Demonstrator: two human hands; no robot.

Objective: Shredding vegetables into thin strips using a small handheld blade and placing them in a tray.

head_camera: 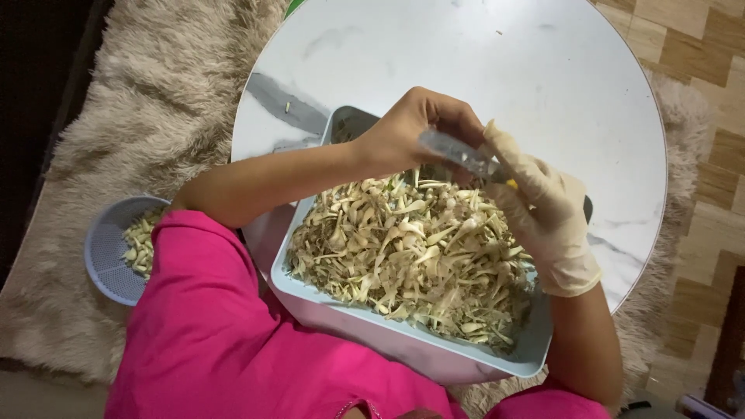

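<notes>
My left hand (407,130) is bare and reaches across a light blue rectangular tub (403,332). Its fingers are pinched together on a small plant piece that is mostly hidden. My right hand (547,213) wears a cream glove and grips a small knife (459,152). The blurred grey blade points left and meets my left fingertips. Both hands hover just above the far side of the tub. The tub is heaped with pale beige plant stalks and buds (411,252).
The tub rests on the near edge of a round white marble table (497,62). A blue round colander (109,260) holding some cut pieces sits on a shaggy beige rug (147,101) at the left. Wood parquet floor (706,70) shows at the right.
</notes>
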